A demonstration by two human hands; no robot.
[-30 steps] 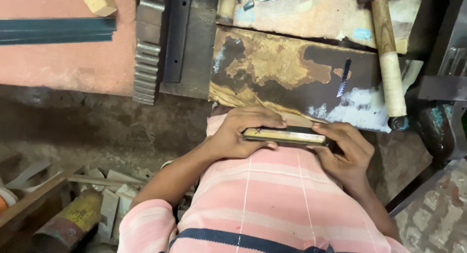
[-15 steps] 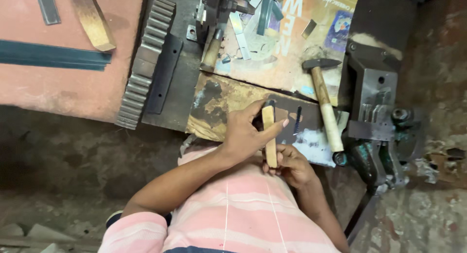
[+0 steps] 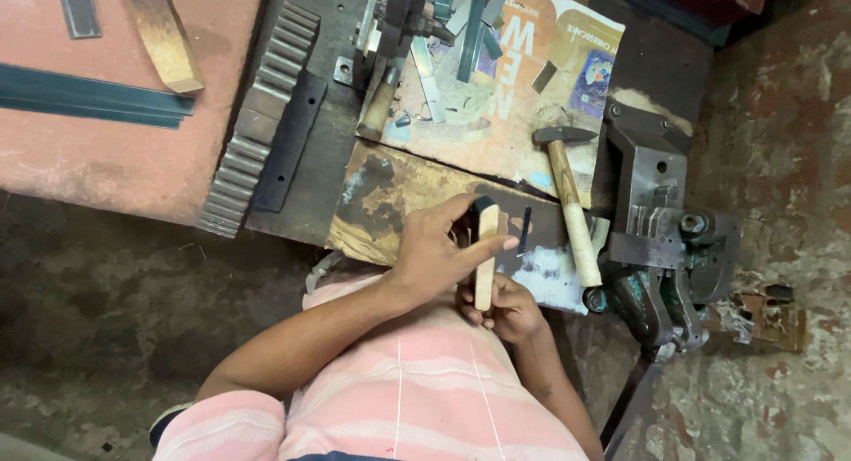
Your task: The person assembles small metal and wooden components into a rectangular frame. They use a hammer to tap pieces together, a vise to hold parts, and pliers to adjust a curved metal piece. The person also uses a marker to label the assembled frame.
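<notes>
Pinching the pale wooden handle (image 3: 484,268), the left hand (image 3: 434,253) closes fingers (image 3: 489,246) near its top while the right hand (image 3: 510,306) grips its lower end; its long axis runs twelve to six, hammer (image 3: 572,213) at three on the bench (image 3: 381,195).

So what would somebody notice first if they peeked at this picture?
Probably the two hands in the middle: the left hand and right hand hold a pale wooden strip upright over a worn block. Next, the hammer lying just to the right, and the long toothed metal bar on the left.
</notes>
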